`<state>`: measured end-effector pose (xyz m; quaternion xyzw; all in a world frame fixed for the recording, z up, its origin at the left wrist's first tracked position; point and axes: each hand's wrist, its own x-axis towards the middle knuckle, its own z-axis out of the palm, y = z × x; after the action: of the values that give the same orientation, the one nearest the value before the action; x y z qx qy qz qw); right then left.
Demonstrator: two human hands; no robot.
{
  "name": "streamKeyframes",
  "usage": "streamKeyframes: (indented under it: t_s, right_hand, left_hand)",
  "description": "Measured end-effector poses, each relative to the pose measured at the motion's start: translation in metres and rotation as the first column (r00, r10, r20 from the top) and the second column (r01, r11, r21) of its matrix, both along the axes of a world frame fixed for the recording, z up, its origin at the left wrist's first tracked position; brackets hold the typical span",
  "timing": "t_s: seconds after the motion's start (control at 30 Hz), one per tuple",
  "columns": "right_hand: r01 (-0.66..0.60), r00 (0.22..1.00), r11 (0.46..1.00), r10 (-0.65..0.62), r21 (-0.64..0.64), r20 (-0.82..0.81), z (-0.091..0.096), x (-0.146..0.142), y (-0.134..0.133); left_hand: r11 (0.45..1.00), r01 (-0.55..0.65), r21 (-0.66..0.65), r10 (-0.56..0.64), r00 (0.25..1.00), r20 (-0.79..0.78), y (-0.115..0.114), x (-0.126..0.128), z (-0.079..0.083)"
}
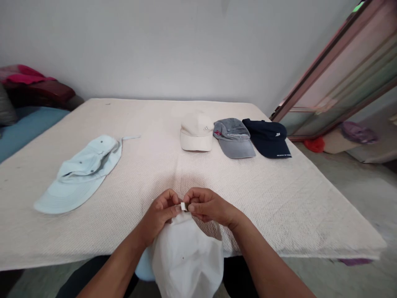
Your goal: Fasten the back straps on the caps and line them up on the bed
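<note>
Head view: a white cap hangs over the table's near edge, its crown low toward the person. Its long axis runs near to far, and the back strap end points at the table's middle.

Five hats in all. One is the held white cap. One pale blue sun hat lies flat on the table's left side. Three caps sit in a row at the table's far right: cream, grey and navy.

The left hand and right hand meet at the table's near edge. Both have their fingers pinched tight on the cap's small clasp, thumbs and forefingers nearly touching, the other fingers curled in.
</note>
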<state>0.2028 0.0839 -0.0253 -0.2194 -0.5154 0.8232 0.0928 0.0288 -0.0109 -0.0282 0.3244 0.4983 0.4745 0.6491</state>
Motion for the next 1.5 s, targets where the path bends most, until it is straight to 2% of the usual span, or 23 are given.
streamKeyframes:
  t_s: [0.13,0.27,0.33,0.4,0.43,0.5,0.9,1.2,1.37,1.5]
  right_hand:
    - [0.009,0.998,0.998,-0.013,0.066,0.056,0.001,-0.002,-0.001]
    - [0.009,0.995,0.982,-0.027,0.187,0.094,0.001,-0.004,-0.004]
    - [0.054,0.993,0.936,-0.089,0.347,0.083,0.002,-0.004,-0.007]
    - [0.096,0.985,0.853,-0.156,0.513,0.075,0.002,-0.004,-0.009]
    - [0.100,0.982,0.816,-0.175,0.570,0.077,0.002,-0.004,-0.010]
    - [0.089,0.979,0.776,-0.183,0.625,0.089,0.003,-0.003,-0.011]
    - [0.057,0.977,0.758,-0.175,0.649,0.118,0.005,0.003,-0.008]
    - [0.053,0.982,0.785,-0.153,0.617,0.110,0.006,0.001,-0.008]
    - [0.057,0.977,0.752,-0.176,0.657,0.118,0.006,0.000,-0.008]
    - [0.049,0.975,0.728,-0.184,0.684,0.125,0.006,-0.001,-0.009]
  left_hand:
    - [0.998,0.065,-0.012,-0.065,0.998,0.008,0.000,0.001,0.002]
    - [0.999,0.045,-0.028,-0.046,0.998,-0.047,0.001,0.002,0.000]
    - [0.999,0.036,-0.020,-0.037,0.998,-0.058,0.002,0.002,-0.002]
    - [0.999,0.031,-0.019,-0.031,0.999,-0.039,0.002,0.001,-0.002]
    - [0.999,0.030,-0.024,-0.030,0.999,-0.023,0.002,0.001,-0.002]
    - [0.999,0.032,-0.039,-0.032,0.999,0.016,0.001,0.001,-0.001]
    - [0.998,0.007,-0.066,0.006,0.982,0.188,0.000,-0.004,-0.002]
    - [0.996,-0.010,-0.089,0.032,0.969,0.247,0.001,-0.002,-0.004]
    - [0.993,-0.057,-0.105,0.080,0.972,0.222,0.001,-0.001,-0.005]
    - [0.992,-0.020,-0.123,0.036,0.992,0.124,0.001,0.002,-0.004]
